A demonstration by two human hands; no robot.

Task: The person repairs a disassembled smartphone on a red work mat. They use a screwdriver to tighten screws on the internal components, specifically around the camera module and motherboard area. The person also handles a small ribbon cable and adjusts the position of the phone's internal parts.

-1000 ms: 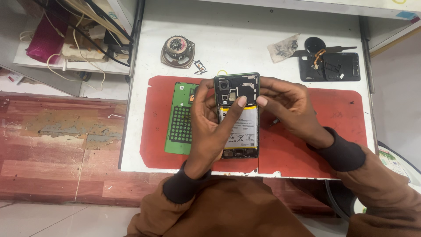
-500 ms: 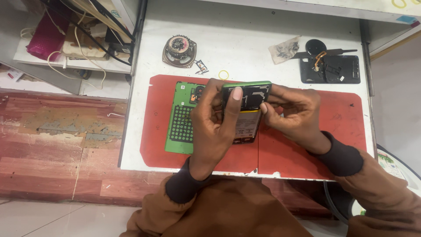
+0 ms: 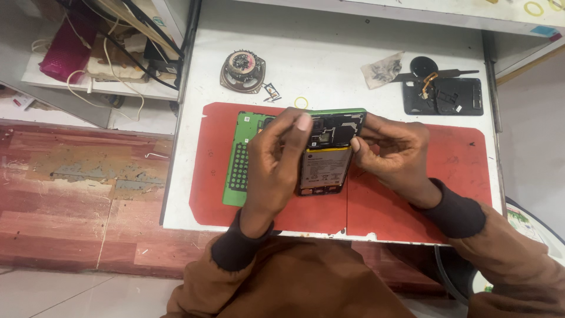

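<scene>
An opened smartphone (image 3: pixel 325 158), back cover off, shows its battery and black upper board cover. It is held over a red work mat (image 3: pixel 412 200). My left hand (image 3: pixel 273 165) grips its left side, with fingers curled over the top edge. At the phone's upper right corner, my right hand (image 3: pixel 391 152) pinches the frame. A green phone back cover (image 3: pixel 239 160) lies on the mat, partly hidden under my left hand.
A small round speaker (image 3: pixel 242 69) and a yellow ring (image 3: pixel 301 102) lie on the white table (image 3: pixel 329 53) beyond the mat. A black phone part with tweezers (image 3: pixel 442 93) and a crumpled bag (image 3: pixel 382 69) sit at the back right. Cables hang on a shelf (image 3: pixel 106 65) to the left.
The phone has been tilted and lowered slightly toward the mat. My left fingers have shifted up over its top edge, and my right hand has moved to the upper right corner.
</scene>
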